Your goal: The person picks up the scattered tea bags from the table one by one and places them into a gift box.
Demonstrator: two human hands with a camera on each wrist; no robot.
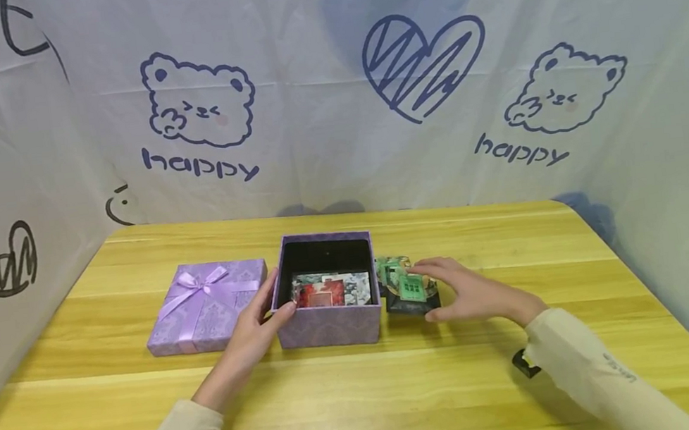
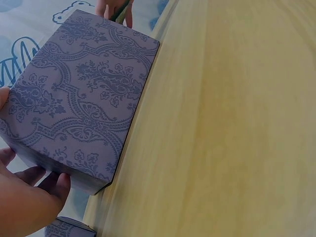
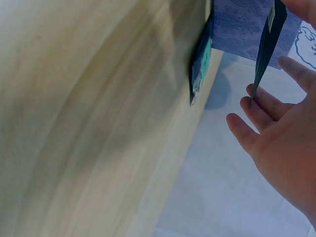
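A purple patterned box (image 1: 330,327) stands without its lid on the table, its inside black. Red and grey-white flat packets (image 1: 323,293) lie inside it. My left hand (image 1: 254,329) holds the box at its front left corner, thumb over the rim and fingers along the left side. To the right of the box, my right hand (image 1: 473,294) pinches a flat green-and-black packet (image 1: 412,288) between thumb and fingers. The right wrist view shows this packet (image 3: 268,47) raised off the table, edge-on. Another green-and-dark packet (image 3: 201,64) lies on the tabletop below it, partly covered in the head view.
Left of the box lies its purple lid (image 1: 207,309) with a ribbon bow on top. The wooden table (image 1: 366,404) is bordered by a white cloth (image 1: 313,105) with bear and heart drawings at the back and sides.
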